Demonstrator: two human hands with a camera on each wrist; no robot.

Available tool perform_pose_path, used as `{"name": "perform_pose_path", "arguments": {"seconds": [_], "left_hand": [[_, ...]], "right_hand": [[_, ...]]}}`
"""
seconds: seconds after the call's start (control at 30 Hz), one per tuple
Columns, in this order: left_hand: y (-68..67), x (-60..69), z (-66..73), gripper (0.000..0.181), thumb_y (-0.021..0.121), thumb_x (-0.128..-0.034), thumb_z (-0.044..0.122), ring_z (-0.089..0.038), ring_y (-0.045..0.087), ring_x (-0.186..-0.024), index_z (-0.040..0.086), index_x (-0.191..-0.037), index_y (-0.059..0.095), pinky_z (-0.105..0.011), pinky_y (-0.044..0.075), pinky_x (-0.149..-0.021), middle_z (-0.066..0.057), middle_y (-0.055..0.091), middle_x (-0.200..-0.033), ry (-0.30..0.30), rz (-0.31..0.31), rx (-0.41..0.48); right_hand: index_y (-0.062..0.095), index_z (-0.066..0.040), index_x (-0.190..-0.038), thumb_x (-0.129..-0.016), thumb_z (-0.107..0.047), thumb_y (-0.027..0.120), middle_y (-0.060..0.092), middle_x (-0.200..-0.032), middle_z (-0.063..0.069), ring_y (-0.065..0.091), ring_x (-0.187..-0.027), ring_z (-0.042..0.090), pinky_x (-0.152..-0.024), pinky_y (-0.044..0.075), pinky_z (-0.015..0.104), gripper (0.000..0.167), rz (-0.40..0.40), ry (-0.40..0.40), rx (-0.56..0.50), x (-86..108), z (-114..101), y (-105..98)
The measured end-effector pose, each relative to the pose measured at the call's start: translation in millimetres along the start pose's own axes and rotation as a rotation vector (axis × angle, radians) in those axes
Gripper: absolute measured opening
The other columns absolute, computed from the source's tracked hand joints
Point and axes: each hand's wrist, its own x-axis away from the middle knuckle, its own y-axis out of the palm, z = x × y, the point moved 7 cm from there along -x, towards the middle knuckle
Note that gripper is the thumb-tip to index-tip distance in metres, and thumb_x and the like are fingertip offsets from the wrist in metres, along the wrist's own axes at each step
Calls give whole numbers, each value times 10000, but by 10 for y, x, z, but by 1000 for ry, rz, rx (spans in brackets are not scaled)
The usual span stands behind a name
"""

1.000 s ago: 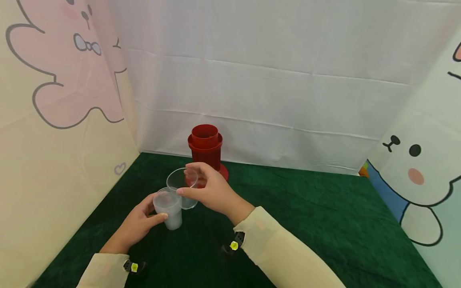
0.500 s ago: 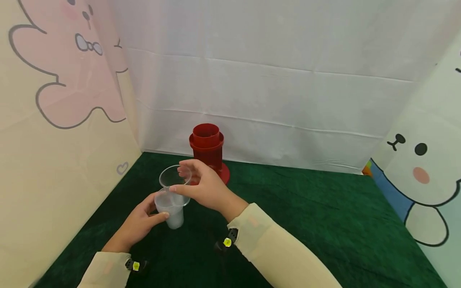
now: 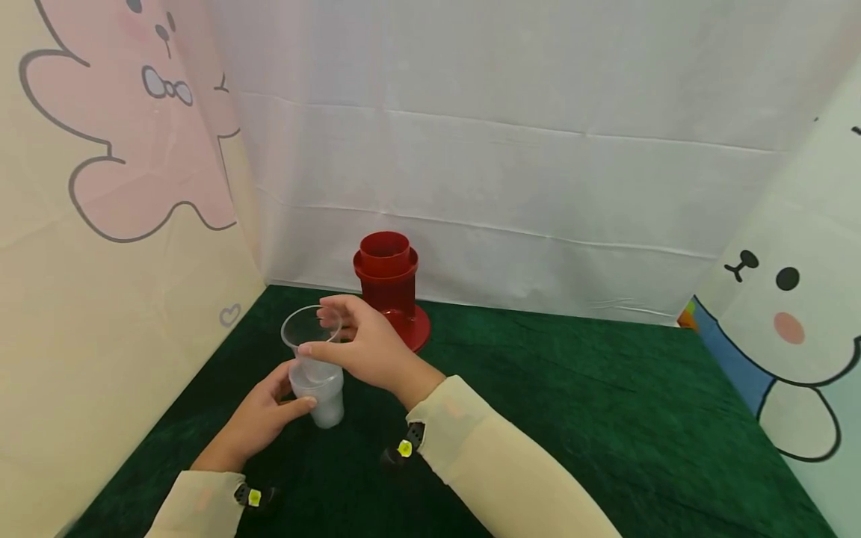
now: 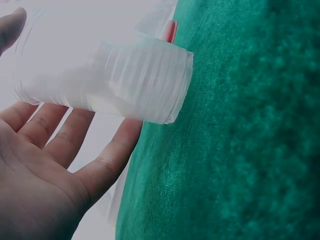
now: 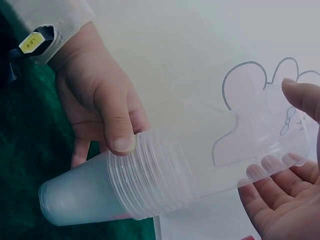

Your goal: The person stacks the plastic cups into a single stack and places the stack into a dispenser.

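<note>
A stack of several clear plastic cups (image 3: pixel 326 409) is held upright by my left hand (image 3: pixel 255 422), with the thumb in front and the fingers behind. My right hand (image 3: pixel 370 350) grips one more clear cup (image 3: pixel 300 326) near its rim. That cup's lower part sits inside the top of the stack, as the right wrist view shows with the single cup (image 5: pixel 220 165) running into the piled rims (image 5: pixel 145 175). In the left wrist view the ribbed stack (image 4: pixel 150 75) lies along the fingers of my left hand (image 4: pixel 55 145).
Behind the right hand stands a red plastic tube-like holder (image 3: pixel 389 276) with a wide collar and a round base. Dark green cloth (image 3: pixel 572 396) covers the table. White cloth (image 3: pixel 504 187) hangs at the back, with printed cartoon cloths at both sides.
My right hand has moved left with its single cup, from beside the stack to over it, and the cup's lower part has gone into the stack. The left hand has stayed nearly still.
</note>
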Motion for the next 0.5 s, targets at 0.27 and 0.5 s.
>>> {"name": "perform_pose_path", "arguments": {"seconds": [0.27,0.5], "left_hand": [[6,-2,0,675,667,-1024,253,-475,441,-1382,70,-1574,320,-685,399,-1056,-215,455,-1525,11,-1,5],[12,-4,-3,665,664,-1026,255,-472,442,-1384,70,-1569,326,-685,397,-1058,-211,473,-1511,18,-1,3]], "right_hand": [[520,-206,-1465,-905,-305,810,609,-1406,-45,581,-1221,65,-1048,486,319,639,15,29,-17,-33,69,47],[520,-232,-1465,-900,-335,812,606,-1400,-76,582,-1203,43,-1028,485,268,644,16,37,3,-28,126,74]]}}
